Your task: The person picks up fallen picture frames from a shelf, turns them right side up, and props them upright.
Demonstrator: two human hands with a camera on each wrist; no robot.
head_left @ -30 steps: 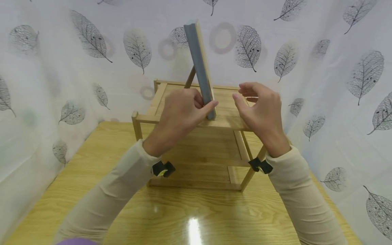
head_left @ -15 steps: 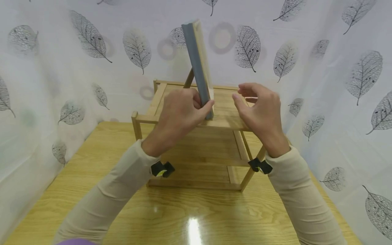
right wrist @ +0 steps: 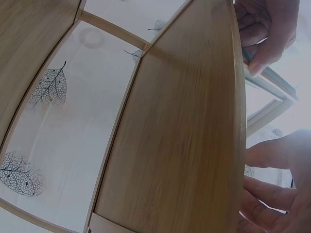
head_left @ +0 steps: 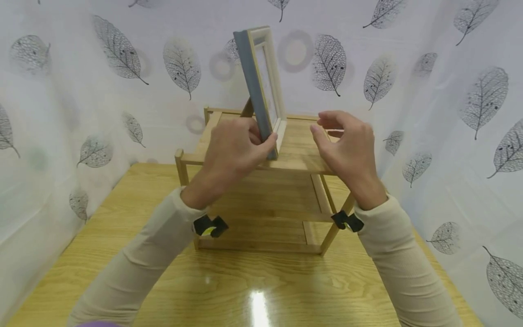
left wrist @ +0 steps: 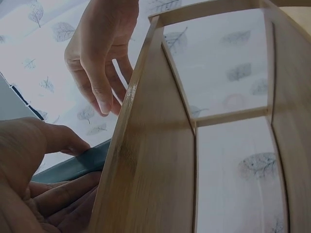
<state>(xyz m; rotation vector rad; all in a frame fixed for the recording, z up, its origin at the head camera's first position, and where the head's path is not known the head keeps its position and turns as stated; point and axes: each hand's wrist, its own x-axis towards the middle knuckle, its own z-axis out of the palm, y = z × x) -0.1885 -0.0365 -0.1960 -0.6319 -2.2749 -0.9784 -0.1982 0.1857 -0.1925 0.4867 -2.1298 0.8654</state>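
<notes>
A picture frame [head_left: 250, 77] with a blue-grey side edge and cream front border stands on the top shelf of a small wooden rack [head_left: 302, 156], tilted back. Behind it shows a brown support leg [head_left: 248, 109]. My left hand [head_left: 233, 150] pinches the frame's lower near edge, thumb in front and fingers curled behind. In the left wrist view the frame's edge [left wrist: 77, 164] lies between thumb and fingers. My right hand [head_left: 349, 150] hovers by the rack's front right corner, apart from the frame, its fingers loosely bent around nothing.
Below the top shelf the rack has lower shelves [head_left: 282, 195]. It stands on a glossy wooden table [head_left: 229, 286]. A white curtain [head_left: 163, 27] with leaf prints hangs behind and along both sides.
My left hand has moved left, turning the picture frame so that more of its front border and inner panel shows. My right hand has stayed nearly still.
</notes>
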